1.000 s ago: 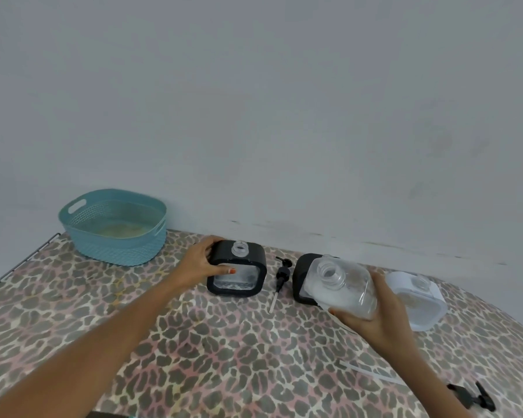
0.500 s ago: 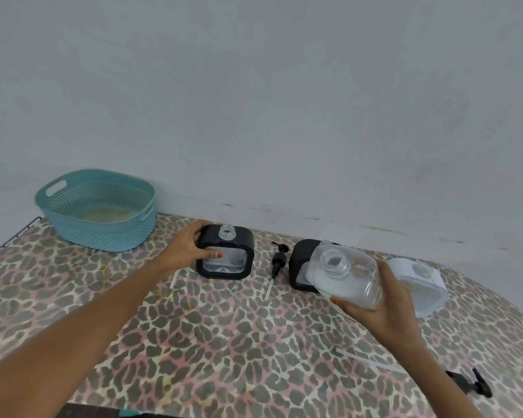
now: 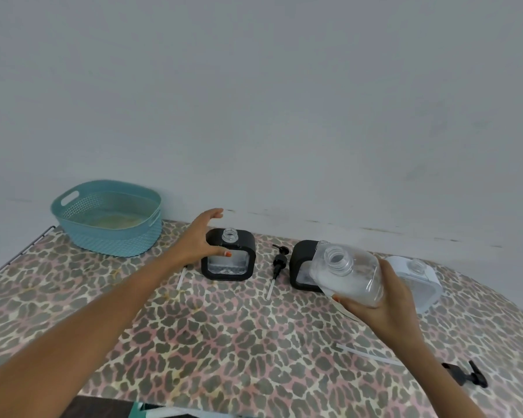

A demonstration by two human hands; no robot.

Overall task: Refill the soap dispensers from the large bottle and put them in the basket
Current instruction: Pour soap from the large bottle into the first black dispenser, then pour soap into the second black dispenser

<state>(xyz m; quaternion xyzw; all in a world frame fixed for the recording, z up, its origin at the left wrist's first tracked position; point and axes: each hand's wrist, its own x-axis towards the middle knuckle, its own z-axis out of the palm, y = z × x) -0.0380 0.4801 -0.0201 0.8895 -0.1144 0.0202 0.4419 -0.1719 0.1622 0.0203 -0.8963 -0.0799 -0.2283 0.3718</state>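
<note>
While the basket holds no dispensers, I judge refilling barely started
Left grip wide at a dispenser; right grip holds the bottle

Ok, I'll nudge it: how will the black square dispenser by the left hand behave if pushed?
Black square dispenser likely slides, not tips: broad flat base. Probably light: little liquid shows in its window. Open neck could spill.

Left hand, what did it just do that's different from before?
The left hand let go of the left black dispenser: its fingers lifted off and spread, and only the thumb touches it now. The right hand still holds the large bottle tilted; the basket stayed put.
</note>
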